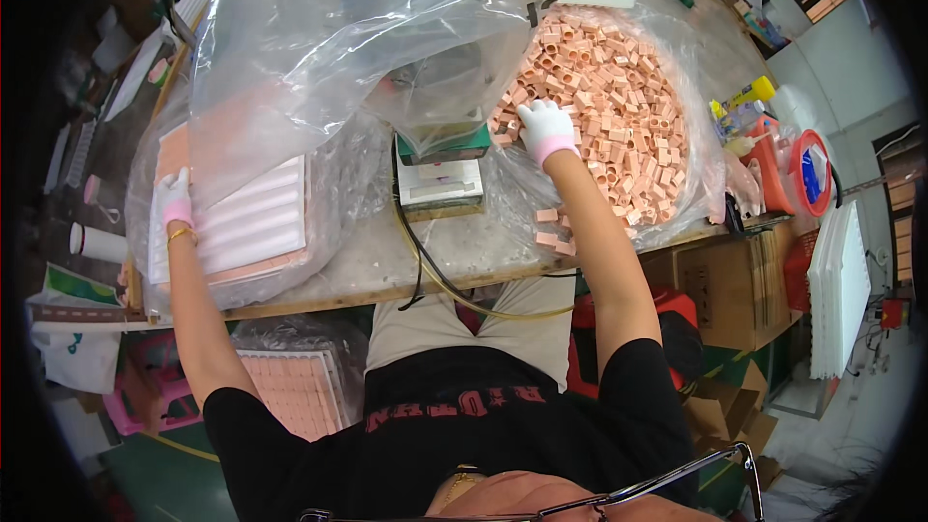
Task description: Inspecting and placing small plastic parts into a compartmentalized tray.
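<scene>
**Left hand [174, 199] at white ribbed tray [256, 213], right hand [548, 129] in pink hollow blocks [628, 87]**

Person at workbench [372, 266], both hands in white gloves with pink cuffs, arms wide apart. Left hand: at the outer edge of the white ribbed tray, left end of bench; fingers point away from the wearer, can't tell if they pinch anything. Right hand: at the near-left part of the heap; fingers slightly bent, can't tell if a block is held. Pink hollow blocks: loose heap on clear plastic, right half of bench, a few strays near the front edge. Clear plastic bag [280, 68] billows above the tray. Green-and-white boxy device [442, 181] between the hands, yellowish hose [425, 261] in front. Red-rimmed tub [810, 172] far right.
</scene>
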Tool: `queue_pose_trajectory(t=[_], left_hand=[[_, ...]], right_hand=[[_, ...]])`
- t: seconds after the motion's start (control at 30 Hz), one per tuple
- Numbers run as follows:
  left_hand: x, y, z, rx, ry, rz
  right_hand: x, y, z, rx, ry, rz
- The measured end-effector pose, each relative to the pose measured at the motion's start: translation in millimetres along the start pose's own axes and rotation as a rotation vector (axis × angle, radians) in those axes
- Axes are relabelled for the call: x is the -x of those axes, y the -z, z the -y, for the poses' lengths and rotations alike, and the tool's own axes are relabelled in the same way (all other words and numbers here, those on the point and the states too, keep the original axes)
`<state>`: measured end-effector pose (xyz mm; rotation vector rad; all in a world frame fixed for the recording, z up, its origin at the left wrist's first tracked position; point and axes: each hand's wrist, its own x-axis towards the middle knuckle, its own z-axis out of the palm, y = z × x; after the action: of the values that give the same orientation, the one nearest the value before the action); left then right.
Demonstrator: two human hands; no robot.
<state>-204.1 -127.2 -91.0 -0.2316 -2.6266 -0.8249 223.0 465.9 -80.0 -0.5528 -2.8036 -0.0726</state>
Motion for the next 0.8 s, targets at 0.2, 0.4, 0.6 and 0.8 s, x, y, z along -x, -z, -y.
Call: queue_pose_trajectory(t=[0.2, 0.4, 0.6, 0.8], left_hand=[[60, 14, -113, 0.464, -0.091, -0.108], [243, 44, -289, 1.454, 0.33, 0.799], [331, -34, -358, 1.701, 0.594, 1.238], [342, -32, -366, 1.883, 0.647, 1.343]], right_hand=[[27, 5, -14, -0.14, -0.012, 0.007], [72, 23, 9, -1.286, -0.304, -0.05], [99, 64, 79, -1.576, -0.059, 0.12], [94, 73, 93, -0.888, 0.3, -0.228]])
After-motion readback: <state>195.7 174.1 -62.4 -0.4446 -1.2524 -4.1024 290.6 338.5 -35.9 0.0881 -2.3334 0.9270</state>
